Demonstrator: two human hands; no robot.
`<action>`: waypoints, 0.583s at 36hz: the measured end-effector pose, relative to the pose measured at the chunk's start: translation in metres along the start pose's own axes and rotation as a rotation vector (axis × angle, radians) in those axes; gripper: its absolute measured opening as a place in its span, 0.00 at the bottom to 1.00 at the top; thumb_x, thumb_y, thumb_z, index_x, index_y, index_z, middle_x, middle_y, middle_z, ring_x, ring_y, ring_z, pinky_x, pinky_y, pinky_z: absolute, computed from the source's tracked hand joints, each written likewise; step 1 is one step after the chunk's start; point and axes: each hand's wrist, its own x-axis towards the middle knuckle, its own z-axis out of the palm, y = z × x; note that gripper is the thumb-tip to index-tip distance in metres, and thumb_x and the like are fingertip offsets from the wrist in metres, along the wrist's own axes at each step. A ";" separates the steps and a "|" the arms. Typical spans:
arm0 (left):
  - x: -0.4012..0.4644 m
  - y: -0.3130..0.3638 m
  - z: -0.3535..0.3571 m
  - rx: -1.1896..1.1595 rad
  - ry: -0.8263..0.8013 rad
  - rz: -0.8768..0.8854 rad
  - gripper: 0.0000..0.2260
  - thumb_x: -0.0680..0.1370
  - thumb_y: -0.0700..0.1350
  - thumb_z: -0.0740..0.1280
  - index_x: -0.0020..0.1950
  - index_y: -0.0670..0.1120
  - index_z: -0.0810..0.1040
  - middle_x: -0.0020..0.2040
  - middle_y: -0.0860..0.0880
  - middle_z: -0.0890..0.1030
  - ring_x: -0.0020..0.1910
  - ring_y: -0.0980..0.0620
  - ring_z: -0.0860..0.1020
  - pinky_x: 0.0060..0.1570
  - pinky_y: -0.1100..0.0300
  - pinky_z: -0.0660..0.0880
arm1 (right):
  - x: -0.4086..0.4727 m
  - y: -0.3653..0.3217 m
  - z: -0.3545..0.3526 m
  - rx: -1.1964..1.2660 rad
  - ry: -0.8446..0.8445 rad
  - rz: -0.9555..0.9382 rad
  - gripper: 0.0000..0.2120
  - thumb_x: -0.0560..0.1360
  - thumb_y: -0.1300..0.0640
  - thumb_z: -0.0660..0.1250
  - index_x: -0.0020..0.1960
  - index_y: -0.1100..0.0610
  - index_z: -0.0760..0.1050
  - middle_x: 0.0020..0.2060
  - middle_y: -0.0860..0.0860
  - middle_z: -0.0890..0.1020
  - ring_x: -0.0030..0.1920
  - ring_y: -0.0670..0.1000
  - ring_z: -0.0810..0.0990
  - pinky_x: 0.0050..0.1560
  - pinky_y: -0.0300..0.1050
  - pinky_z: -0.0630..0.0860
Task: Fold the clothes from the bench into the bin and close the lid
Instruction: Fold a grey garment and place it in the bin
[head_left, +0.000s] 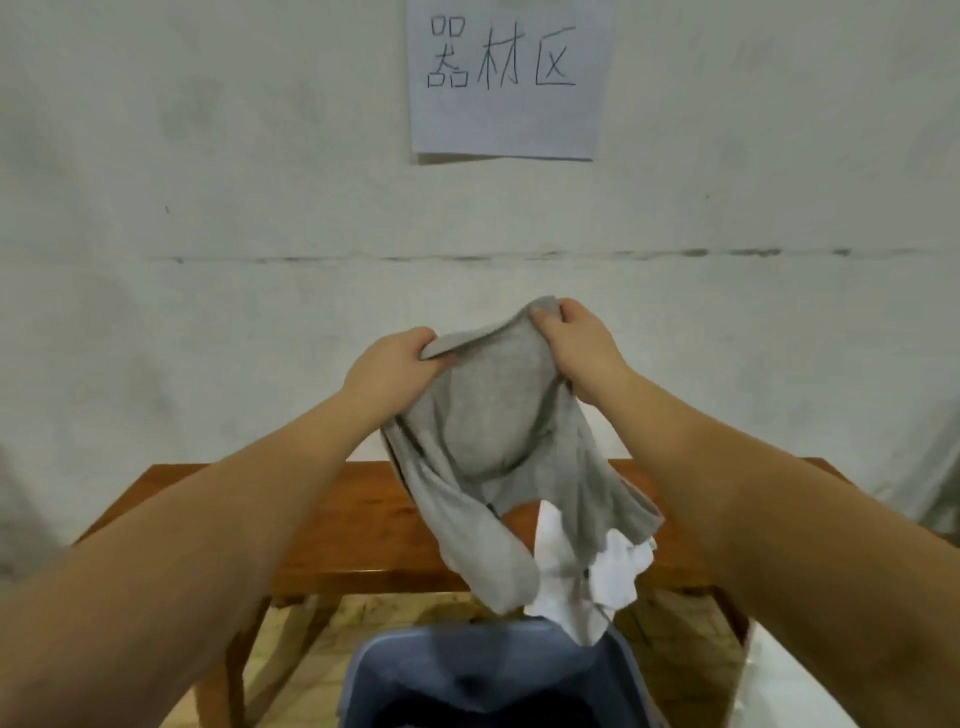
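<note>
A grey garment (498, 447) hangs in the air above the wooden bench (363, 525). My left hand (395, 369) grips its upper left edge and my right hand (576, 343) pinches its upper right edge, a little higher. The cloth droops down to the bench's front edge. A white garment (613, 566) lies on the bench behind the grey one and spills over the front edge. Below, in front of the bench, stands a blue-grey bin (395, 670) with its top open and something dark inside. No lid can be seen.
A pale wall stands right behind the bench, with a paper sign (509, 78) high up. White cloth or sheeting (810, 691) lies at the lower right beside the bin. The bench legs (228, 670) stand on a yellowish floor.
</note>
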 end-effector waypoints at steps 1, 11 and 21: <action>-0.003 0.001 -0.008 -0.077 0.019 -0.017 0.14 0.79 0.54 0.65 0.39 0.46 0.72 0.37 0.47 0.77 0.39 0.49 0.74 0.36 0.55 0.65 | -0.003 -0.002 -0.002 -0.037 -0.019 -0.043 0.17 0.79 0.42 0.62 0.58 0.54 0.76 0.53 0.50 0.81 0.51 0.50 0.78 0.53 0.46 0.74; -0.035 0.022 -0.045 -0.382 0.010 -0.103 0.05 0.75 0.43 0.68 0.45 0.46 0.84 0.43 0.48 0.84 0.42 0.53 0.79 0.41 0.58 0.73 | -0.053 0.024 0.000 0.017 -0.702 0.184 0.15 0.74 0.57 0.73 0.60 0.56 0.79 0.55 0.55 0.85 0.55 0.55 0.84 0.61 0.55 0.79; -0.053 0.015 -0.052 -0.503 -0.172 -0.168 0.09 0.74 0.50 0.71 0.45 0.45 0.85 0.45 0.44 0.85 0.45 0.47 0.82 0.47 0.53 0.75 | -0.067 0.017 -0.004 0.187 -0.640 0.168 0.10 0.76 0.59 0.71 0.58 0.56 0.79 0.56 0.54 0.84 0.56 0.52 0.83 0.60 0.46 0.78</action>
